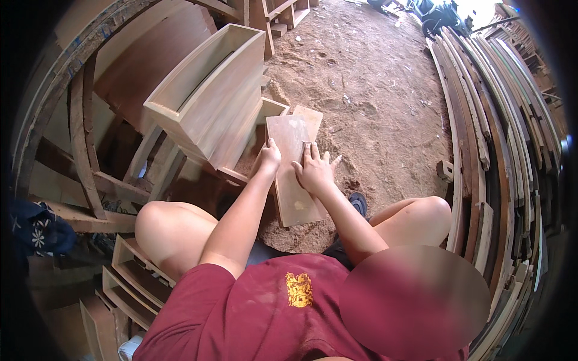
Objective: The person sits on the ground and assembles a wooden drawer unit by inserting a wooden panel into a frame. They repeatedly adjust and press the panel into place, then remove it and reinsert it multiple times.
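A flat, pale wooden board [291, 171] stands tilted between my legs, its far end leaning toward the stacked drawers. My left hand [269, 157] is closed around the board's left edge. On the opposite side, my right hand [316, 172] lies flat with its fingers spread over the right edge. Whether anything thin sits under those fingers, I cannot make out. Behind the board's upper right corner a second light piece of wood [309, 120] sticks out.
Wooden drawers [208, 99] are stacked at the left, beside a timber frame [84, 132]. More open drawer boxes [135, 274] stand by my left knee. Long planks [481, 132] are piled along the right. Sawdust covers the ground [373, 90]. A dark sandal [357, 202] shows near my right leg.
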The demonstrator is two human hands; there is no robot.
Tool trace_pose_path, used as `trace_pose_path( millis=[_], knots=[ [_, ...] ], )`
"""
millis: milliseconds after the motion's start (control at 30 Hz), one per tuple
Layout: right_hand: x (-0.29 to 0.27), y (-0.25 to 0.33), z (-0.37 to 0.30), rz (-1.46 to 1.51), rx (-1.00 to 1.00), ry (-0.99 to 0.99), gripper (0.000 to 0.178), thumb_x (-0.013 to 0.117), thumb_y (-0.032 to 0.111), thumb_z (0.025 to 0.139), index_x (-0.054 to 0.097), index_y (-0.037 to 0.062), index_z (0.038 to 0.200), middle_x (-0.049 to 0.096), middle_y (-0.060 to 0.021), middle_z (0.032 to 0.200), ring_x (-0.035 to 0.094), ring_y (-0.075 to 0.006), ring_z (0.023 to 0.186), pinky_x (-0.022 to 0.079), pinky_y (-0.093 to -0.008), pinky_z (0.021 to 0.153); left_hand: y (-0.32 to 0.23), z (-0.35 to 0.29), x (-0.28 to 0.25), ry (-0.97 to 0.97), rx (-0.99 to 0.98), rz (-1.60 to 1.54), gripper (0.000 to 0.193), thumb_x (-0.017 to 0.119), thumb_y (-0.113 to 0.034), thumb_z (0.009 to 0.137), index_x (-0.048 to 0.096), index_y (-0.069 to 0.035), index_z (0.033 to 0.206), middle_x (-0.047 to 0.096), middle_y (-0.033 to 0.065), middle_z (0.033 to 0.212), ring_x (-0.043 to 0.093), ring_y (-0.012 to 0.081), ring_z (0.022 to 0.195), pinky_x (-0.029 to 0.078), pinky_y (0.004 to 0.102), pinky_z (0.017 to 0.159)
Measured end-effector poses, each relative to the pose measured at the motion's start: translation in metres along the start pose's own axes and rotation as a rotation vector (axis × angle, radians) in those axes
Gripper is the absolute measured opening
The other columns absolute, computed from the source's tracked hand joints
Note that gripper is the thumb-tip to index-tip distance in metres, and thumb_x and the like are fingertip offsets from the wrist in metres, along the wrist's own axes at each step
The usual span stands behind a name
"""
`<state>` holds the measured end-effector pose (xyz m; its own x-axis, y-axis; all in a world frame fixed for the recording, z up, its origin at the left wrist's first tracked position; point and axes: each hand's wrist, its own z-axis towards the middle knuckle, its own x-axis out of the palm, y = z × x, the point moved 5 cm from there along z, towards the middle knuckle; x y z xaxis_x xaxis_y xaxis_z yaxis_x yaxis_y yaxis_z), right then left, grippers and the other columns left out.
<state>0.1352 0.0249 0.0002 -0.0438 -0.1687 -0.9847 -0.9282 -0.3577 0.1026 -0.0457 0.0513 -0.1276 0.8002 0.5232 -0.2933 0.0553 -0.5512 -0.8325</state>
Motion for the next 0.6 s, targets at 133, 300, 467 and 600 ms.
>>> trace_pose_path(
  millis=[133,300,467,600],
  knots=[
    [-0.001,-0.015,0.008,0.157,-0.087,-0.106,0.066,0.055,0.041,0.101,0.044,0.0041,0.154,0.036,-0.0184,0.163,0.045,-0.0453,0.142,0.026,-0.0723,0.115,-0.016,-0.011,0.004,0.026,0.023,-0.037,0.070,0.052,-0.049,0.101,0.052,0.010,0.139,0.055,0.0372,0.141,0.055,0.0455,0.134,0.041,0.0494,0.113],
    [-0.008,-0.023,0.007,0.588,-0.170,-0.309,0.050,0.057,0.014,0.095,0.057,-0.0016,0.142,0.053,-0.0253,0.147,0.055,-0.0416,0.134,0.041,-0.0466,0.116,-0.028,-0.014,-0.009,-0.126,0.239,0.022,0.064,0.066,-0.048,0.096,0.053,0.007,0.127,0.060,0.0369,0.133,0.060,0.0464,0.126,0.046,0.0496,0.106],
    [-0.033,-0.077,0.027,2.022,0.053,-0.007,0.058,0.035,0.014,0.102,0.035,-0.0015,0.158,0.056,-0.0233,0.144,0.069,-0.0364,0.112,0.059,-0.0424,0.092,-0.060,-0.032,-0.006,-0.068,0.366,0.119,0.067,0.077,-0.047,0.089,0.054,0.004,0.126,0.067,0.0315,0.124,0.067,0.0442,0.116,0.052,0.0483,0.098],
    [-0.074,-0.053,0.008,2.119,0.083,0.184,0.056,0.044,0.020,0.108,0.033,-0.0027,0.158,0.055,-0.0244,0.143,0.070,-0.0362,0.109,0.065,-0.0404,0.078,-0.063,-0.015,-0.008,-0.056,0.436,0.250,0.072,0.077,-0.047,0.088,0.052,0.000,0.137,0.069,0.0269,0.124,0.068,0.0429,0.114,0.053,0.0495,0.097]
  ],
)
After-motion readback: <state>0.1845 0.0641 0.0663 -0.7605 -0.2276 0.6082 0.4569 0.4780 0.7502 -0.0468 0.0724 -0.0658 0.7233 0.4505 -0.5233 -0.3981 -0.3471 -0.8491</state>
